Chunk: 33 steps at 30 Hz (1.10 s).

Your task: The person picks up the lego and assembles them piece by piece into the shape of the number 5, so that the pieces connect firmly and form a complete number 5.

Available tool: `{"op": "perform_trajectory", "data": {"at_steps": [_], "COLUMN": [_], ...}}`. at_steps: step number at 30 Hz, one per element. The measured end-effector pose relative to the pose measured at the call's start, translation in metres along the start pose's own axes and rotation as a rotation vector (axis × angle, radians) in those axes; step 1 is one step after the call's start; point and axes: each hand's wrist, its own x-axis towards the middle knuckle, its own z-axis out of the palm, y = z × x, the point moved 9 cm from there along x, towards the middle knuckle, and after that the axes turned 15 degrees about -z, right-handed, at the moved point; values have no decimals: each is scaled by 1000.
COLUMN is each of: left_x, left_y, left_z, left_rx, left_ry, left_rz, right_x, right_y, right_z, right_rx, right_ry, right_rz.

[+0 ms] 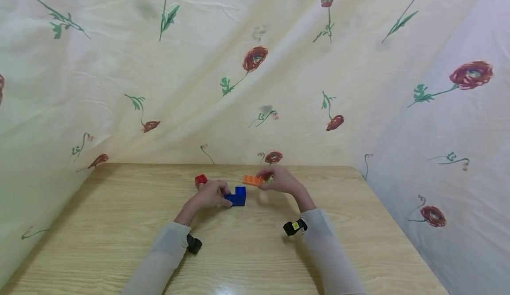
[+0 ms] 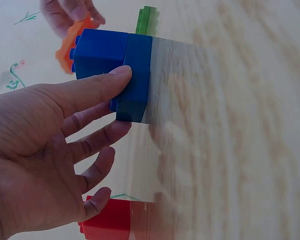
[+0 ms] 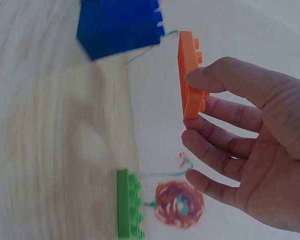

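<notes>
The blue blocks (image 1: 237, 196) stood on the wooden table (image 1: 119, 224), an L-shaped stack a little left of the middle, near the far edge. My left hand (image 1: 211, 194) was at their left side: my thumb (image 2: 90, 87) pressed flat along the blue face and my fingers curled loosely round the lower corner, so I had them steadied in a light grip. In the left wrist view the stack looked like two blue blocks set side by side.

My right hand (image 1: 279, 180) was raised just to the right of the stack, pinching a flat orange block (image 1: 253, 180) between thumb and forefinger, the other fingers half bent beneath it. The orange block hung in the air near the blue blocks' upper right, not touching them.

A red block (image 1: 201, 179) sat on the table just behind my left hand; my little finger (image 2: 95, 202) lay close against it. A green block (image 3: 128, 205) lay on the table past my right hand, beside the flowered cloth (image 1: 255, 65) that hung behind and to both sides.
</notes>
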Motion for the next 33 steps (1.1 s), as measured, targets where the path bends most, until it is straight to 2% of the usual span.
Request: {"op": "perform_trajectory", "data": {"at_steps": [12,20,24,30,33], "left_x": [-2,2,4,-1,-2], "left_y": [3,-2,-4,1,2], "left_z": [-1,2,3,1,0], "left_rx": [0,12,8,23,26], "left_ry": [-4,-12,-8,-7,-9], "left_rz": [7,-4,-12,21,14], "right_x": [13,17,18,19,19], "right_y": [-18,-23,-24,-21,-20], "right_z": [16,22,26,33,35], "right_rx": [85,119,117,113,121], "right_ry": [41,50,42,18,10], "right_rz": [-95,-154,-154,-130,-118]}}
